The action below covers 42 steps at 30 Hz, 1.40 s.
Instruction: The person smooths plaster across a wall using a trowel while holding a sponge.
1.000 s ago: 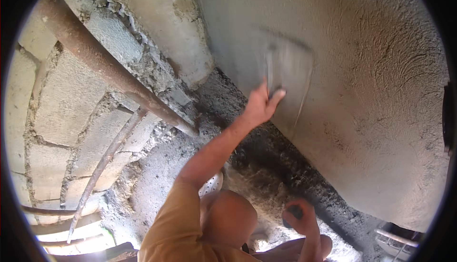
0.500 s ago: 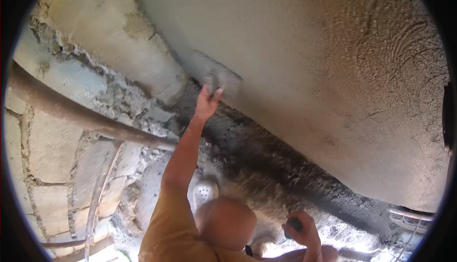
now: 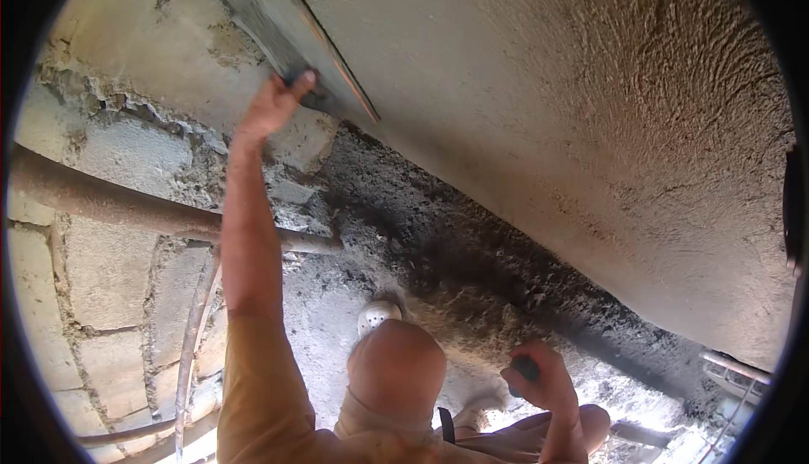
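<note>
My left hand (image 3: 274,103) grips a long flat metal trowel (image 3: 282,30), held against the smooth grey plastered wall (image 3: 522,110) where it meets the older, cracked wall surface (image 3: 202,26) at upper left. Low on the right, my right hand (image 3: 548,375) is closed round a dark green object (image 3: 525,369), perhaps a tool handle; most of it is hidden by the fingers. The plaster is smoother near the trowel and rougher, with swirled texture, toward the upper right.
A rusty pipe (image 3: 126,190) crosses the block wall (image 3: 109,270) at left, above a thinner pipe (image 3: 194,321). Rough dark ground (image 3: 438,262) runs below the plaster. My knee (image 3: 396,363) and perforated shoe (image 3: 377,316) show below. A metal-rimmed object (image 3: 729,371) sits at lower right.
My left hand has swept the trowel leftward and upward across the plaster to the upper left. The view has shifted slightly. My right hand keeps its hold low on the right.
</note>
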Tool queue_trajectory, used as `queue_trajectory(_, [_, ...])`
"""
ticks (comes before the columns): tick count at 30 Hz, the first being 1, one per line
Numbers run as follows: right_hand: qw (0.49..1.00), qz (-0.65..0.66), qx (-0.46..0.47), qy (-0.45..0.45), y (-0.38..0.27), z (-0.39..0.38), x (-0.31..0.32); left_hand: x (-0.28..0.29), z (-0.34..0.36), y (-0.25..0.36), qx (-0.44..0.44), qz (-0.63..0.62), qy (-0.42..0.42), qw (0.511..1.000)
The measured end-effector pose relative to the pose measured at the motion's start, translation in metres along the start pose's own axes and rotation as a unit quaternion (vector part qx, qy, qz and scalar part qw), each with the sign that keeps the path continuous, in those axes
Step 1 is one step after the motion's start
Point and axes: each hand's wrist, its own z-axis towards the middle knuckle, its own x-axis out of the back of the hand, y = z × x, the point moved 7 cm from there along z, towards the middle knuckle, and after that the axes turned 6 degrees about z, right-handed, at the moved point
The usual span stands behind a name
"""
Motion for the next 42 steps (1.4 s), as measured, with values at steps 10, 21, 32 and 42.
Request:
queue_trajectory(10, [0.998, -0.036, 0.05, -0.031, -0.019, -0.014, -0.016, -0.16, -0.057, -0.027, -0.011, -0.115, -0.073, 0.991])
queue_trajectory(21, [0.997, -0.001, 0.074, -0.005, -0.026, -0.031, 0.009, -0.006, 0.002, -0.004, 0.104, -0.117, -0.061, 0.986])
queue_trajectory(32, [0.991, -0.016, 0.128, -0.04, -0.042, -0.027, 0.0, -0.131, -0.081, 0.094, -0.032, -0.127, -0.077, 0.988])
queue_trajectory(42, [0.997, -0.016, 0.08, 0.01, -0.026, -0.042, 0.012, 0.024, 0.004, 0.013, 0.067, -0.03, -0.037, 0.997])
